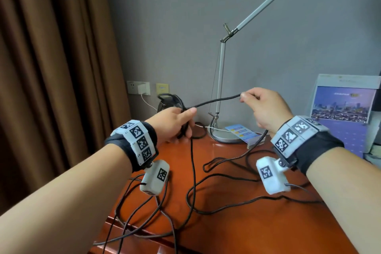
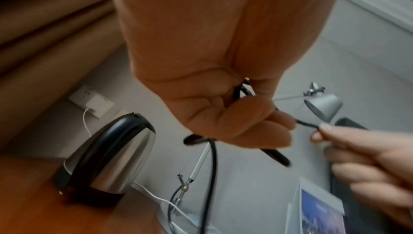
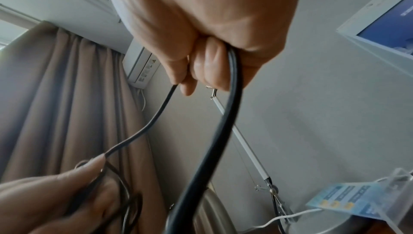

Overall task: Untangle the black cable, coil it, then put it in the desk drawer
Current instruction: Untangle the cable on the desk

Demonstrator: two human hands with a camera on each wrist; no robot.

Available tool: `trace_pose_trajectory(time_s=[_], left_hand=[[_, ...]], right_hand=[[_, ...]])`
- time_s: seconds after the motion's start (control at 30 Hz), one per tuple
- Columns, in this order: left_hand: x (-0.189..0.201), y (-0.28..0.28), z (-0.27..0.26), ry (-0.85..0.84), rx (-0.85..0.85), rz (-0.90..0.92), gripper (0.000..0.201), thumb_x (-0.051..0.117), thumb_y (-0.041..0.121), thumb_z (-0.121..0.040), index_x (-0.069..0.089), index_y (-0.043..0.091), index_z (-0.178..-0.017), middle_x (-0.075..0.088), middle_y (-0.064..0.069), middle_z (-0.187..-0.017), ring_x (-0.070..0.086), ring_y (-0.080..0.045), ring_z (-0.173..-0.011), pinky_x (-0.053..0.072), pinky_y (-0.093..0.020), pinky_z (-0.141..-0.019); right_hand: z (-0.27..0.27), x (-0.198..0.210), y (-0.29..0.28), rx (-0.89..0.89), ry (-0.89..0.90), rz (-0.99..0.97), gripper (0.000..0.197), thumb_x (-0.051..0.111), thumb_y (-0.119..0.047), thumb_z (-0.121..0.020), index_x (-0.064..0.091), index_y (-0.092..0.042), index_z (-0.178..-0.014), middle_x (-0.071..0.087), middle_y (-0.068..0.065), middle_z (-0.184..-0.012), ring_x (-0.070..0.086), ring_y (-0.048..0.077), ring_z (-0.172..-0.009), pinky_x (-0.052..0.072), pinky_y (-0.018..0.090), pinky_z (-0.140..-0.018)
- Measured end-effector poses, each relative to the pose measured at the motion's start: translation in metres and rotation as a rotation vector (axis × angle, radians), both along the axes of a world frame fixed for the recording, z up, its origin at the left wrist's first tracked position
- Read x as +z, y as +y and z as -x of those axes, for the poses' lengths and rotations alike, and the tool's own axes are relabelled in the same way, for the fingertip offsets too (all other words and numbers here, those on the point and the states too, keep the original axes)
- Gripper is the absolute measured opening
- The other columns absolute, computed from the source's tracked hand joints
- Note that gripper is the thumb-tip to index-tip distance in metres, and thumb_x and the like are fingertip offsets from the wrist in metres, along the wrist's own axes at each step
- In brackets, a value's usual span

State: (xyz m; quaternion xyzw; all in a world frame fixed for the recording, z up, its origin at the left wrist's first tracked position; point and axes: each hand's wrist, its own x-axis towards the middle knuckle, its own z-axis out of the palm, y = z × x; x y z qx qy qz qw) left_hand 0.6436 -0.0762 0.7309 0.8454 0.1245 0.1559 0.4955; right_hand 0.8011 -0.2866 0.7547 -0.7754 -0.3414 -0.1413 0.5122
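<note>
now coiling: left hand (image 1: 175,122) clutches loops, right hand (image 1: 262,107) pinches the black cable (image 1: 216,100), next wrap needs slack.

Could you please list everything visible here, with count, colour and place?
black cable: one, black, stretched between both hands, the rest sprawled over the desk
desk: one, reddish-brown wood, below the hands
kettle: one, steel and black, back left by the wall
desk lamp: one, silver, back centre
charger: one, white, in the wall socket
white cord: one, running from the charger
card stand: one, blue, on the lamp base
brochure: one, blue, right
curtain: brown, left
left hand: grips gathered cable loops
right hand: pinches the cable
</note>
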Motion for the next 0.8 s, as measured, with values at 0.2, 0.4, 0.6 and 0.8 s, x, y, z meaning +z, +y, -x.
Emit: trace_pose_trajectory(time_s=[0.2, 0.4, 0.6, 0.8], left_hand=[[0.0, -0.015, 0.011, 0.337, -0.204, -0.328, 0.061, 0.031, 0.058, -0.108, 0.062, 0.01, -0.09, 0.053, -0.002, -0.054, 0.051, -0.022, -0.047, 0.044, -0.028, -0.048], [-0.002, -0.019, 0.012, 0.289, -0.063, -0.387, 0.047, 0.041, 0.048, -0.109, 0.061, 0.01, -0.091, 0.056, -0.002, -0.054, 0.052, -0.02, -0.046, 0.043, -0.028, -0.047], [-0.004, -0.023, 0.014, 0.207, -0.068, -0.28, 0.031, 0.041, 0.028, -0.106, 0.059, 0.01, -0.088, 0.06, -0.006, -0.058, 0.051, -0.022, -0.046, 0.039, -0.029, -0.046], [-0.002, -0.025, 0.011, 0.254, -0.002, -0.137, 0.051, 0.032, 0.047, -0.11, 0.064, 0.009, -0.103, 0.072, -0.011, -0.074, 0.067, -0.024, -0.06, 0.051, -0.031, -0.056]], right_hand=[[0.0, 0.014, -0.009, -0.151, -0.117, -0.038, 0.028, 0.059, -0.032, -0.1, 0.073, -0.012, -0.088, 0.053, -0.006, -0.055, 0.046, 0.014, -0.056, 0.033, 0.03, -0.063], [0.013, 0.008, -0.014, -0.108, -0.039, 0.344, 0.028, 0.06, -0.032, -0.098, 0.073, -0.016, -0.08, 0.049, -0.005, -0.043, 0.044, 0.016, -0.05, 0.031, 0.027, -0.052], [0.023, -0.018, -0.003, 0.162, 0.09, 0.465, 0.03, 0.061, -0.035, -0.098, 0.072, -0.016, -0.079, 0.043, 0.01, -0.051, 0.038, 0.022, -0.045, 0.035, 0.027, -0.049], [0.024, -0.033, 0.018, 0.19, 0.309, 0.129, 0.029, 0.059, -0.031, -0.094, 0.065, -0.011, -0.074, 0.035, 0.001, -0.049, 0.034, 0.02, -0.038, 0.033, 0.031, -0.047]])
